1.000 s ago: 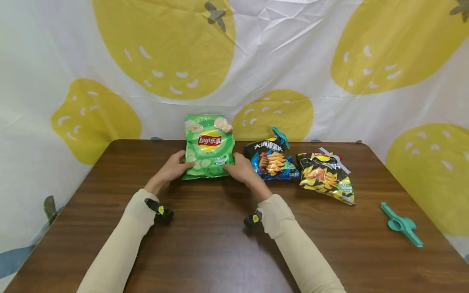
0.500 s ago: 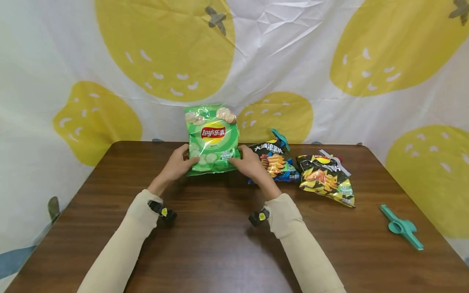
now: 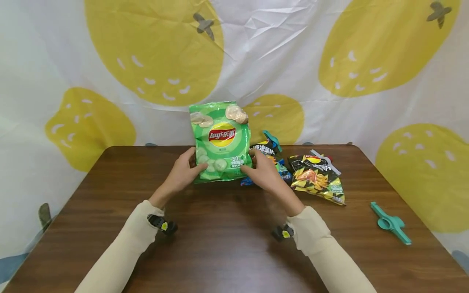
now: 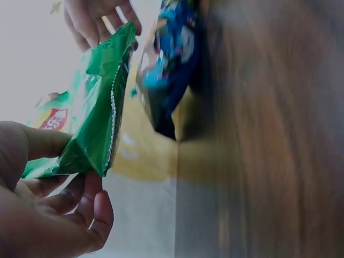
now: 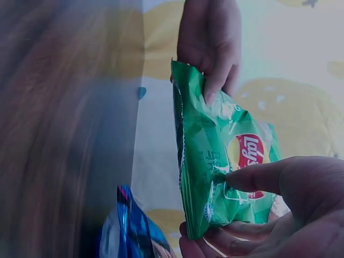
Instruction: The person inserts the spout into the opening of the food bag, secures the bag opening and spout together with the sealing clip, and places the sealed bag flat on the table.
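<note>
A green Lay's chip bag [image 3: 221, 140] is held upright, raised off the table, between both hands. My left hand [image 3: 181, 173] grips its lower left edge, thumb on the front and fingers behind. The lower right edge is pinched the same way by my right hand [image 3: 264, 173]. In the left wrist view the bag's crimped bottom seam [image 4: 114, 102] hangs apart from the table. Just behind the right hand lies a blue-and-black chip bag [image 3: 286, 175] with a teal clip [image 3: 272, 140] at its top; the green bag and the hand hide part of it.
Right of the blue bag lies a black-and-yellow chip bag [image 3: 316, 179] with a white sealing clip [image 3: 326, 161] across its top. A loose teal clip [image 3: 391, 223] rests near the right edge of the brown table [image 3: 220, 252]. A lemon-print cloth [image 3: 234, 53] hangs behind the table.
Both hands have lifted the green chip bag off the table and brought it closer and slightly right. It now covers more of the blue bag. The head view has shifted slightly.
</note>
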`<state>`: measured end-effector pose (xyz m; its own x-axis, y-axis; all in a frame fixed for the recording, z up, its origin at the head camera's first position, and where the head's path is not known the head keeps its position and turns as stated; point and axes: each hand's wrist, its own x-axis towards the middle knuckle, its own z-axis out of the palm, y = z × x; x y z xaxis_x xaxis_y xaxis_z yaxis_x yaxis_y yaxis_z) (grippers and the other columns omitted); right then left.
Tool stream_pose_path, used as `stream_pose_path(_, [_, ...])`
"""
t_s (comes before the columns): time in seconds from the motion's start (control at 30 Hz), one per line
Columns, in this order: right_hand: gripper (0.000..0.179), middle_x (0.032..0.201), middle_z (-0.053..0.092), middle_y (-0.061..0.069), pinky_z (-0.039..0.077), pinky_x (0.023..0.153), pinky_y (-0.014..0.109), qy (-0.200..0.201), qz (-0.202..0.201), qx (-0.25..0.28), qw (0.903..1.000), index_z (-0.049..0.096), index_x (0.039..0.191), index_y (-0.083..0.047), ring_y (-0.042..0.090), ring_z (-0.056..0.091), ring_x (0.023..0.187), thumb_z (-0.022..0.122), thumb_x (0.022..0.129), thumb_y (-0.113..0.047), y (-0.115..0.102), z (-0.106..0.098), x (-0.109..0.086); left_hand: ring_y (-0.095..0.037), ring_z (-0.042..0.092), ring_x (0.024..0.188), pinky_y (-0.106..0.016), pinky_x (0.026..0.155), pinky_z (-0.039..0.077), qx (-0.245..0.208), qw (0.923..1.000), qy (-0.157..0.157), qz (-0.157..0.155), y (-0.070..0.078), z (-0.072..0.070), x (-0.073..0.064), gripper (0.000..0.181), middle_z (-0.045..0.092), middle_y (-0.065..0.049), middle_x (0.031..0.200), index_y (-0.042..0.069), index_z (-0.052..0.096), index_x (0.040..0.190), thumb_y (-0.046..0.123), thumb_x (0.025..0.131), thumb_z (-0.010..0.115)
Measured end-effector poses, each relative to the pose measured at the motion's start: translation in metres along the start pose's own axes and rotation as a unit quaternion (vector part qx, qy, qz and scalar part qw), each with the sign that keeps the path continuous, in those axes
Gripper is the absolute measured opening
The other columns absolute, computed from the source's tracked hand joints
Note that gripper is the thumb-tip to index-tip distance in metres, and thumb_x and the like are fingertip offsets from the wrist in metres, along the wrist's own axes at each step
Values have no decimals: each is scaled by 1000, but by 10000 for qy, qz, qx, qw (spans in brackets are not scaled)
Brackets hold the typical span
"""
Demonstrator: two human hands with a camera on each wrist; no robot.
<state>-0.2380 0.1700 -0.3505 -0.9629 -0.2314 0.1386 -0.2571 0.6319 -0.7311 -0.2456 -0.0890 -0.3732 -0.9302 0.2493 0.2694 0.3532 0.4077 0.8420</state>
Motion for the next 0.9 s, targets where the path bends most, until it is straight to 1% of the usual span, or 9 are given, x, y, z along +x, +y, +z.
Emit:
stream_pose_path(0.17, [50, 122, 64, 18, 52, 84, 44, 113, -283, -105, 9995, 49, 134, -1, 29, 65, 101, 68, 92, -22, 8, -15, -32, -23, 62, 96, -33, 79, 52, 65, 9997, -99, 204, 12, 18, -15, 43, 65, -17, 115, 1, 51, 134, 11, 96, 66])
stream_pose_path(0.3, [47, 113, 67, 15, 53, 80, 42, 61, -503, -61, 9987, 50, 131, -5, 27, 67, 97, 71, 90, -16, 20, -25, -60, -19, 64, 91, -32, 76, 53, 200, 9987, -292, 363, 22, 30, -29, 46, 67, -15, 111, 3, 51, 136, 11, 94, 68])
stream_pose_path(0.43, [44, 106, 68, 10, 53, 79, 41, 9, -632, -46, 9980, 53, 126, -6, 21, 67, 92, 73, 88, -10, 33, -33, -87, -15, 66, 78, -31, 68, 56, 172, 9965, -660, 485, 30, 42, -42, 47, 69, -13, 105, 4, 50, 136, 9, 93, 69])
stream_pose_path(0.57, [33, 105, 69, 8, 55, 79, 35, -125, -726, 63, 9973, 56, 123, -5, 18, 68, 91, 70, 93, -11, 47, -32, -103, -12, 66, 78, -28, 68, 56, 287, 9929, -957, 652, 30, 55, -52, 50, 70, -13, 103, 2, 49, 137, 7, 92, 70])
stream_pose_path(0.63, [27, 106, 70, 8, 55, 76, 33, -225, -676, 145, 9974, 56, 121, -6, 18, 69, 90, 65, 97, -15, 56, -29, -108, -13, 67, 85, -28, 73, 56, 384, 9907, -1105, 691, 26, 61, -55, 53, 70, -13, 107, 2, 47, 139, 6, 92, 70])
stream_pose_path(0.7, [27, 106, 70, 7, 55, 75, 30, -274, -570, 134, 9979, 57, 122, -7, 17, 68, 89, 62, 100, -22, 65, -25, -113, -16, 66, 97, -32, 84, 54, 474, 9875, -1375, 600, 19, 66, -58, 59, 68, -13, 117, 2, 43, 144, 9, 92, 71])
stream_pose_path(0.8, [30, 106, 70, 6, 54, 77, 31, -415, -355, 215, 9983, 57, 126, -8, 17, 67, 92, 60, 101, -26, 76, -22, -119, -21, 58, 117, -42, 101, 46, 411, 9792, -1966, 300, 12, 68, -59, 74, 59, -14, 134, 4, 31, 152, 15, 91, 73])
stream_pose_path(0.83, [32, 107, 70, 6, 54, 79, 32, -472, -321, 256, 9980, 56, 128, -8, 17, 67, 94, 60, 101, -26, 79, -21, -120, -23, 54, 123, -44, 105, 42, 369, 9760, -2138, 197, 10, 68, -59, 79, 55, -14, 139, 5, 27, 154, 17, 91, 73])
stream_pose_path(0.9, [36, 109, 69, 5, 53, 82, 34, -595, -294, 333, 9972, 54, 131, -8, 19, 66, 100, 61, 101, -27, 83, -20, -122, -24, 50, 127, -47, 109, 38, 223, 9709, -2382, 49, 9, 66, -59, 84, 49, -14, 144, 6, 23, 156, 20, 91, 74])
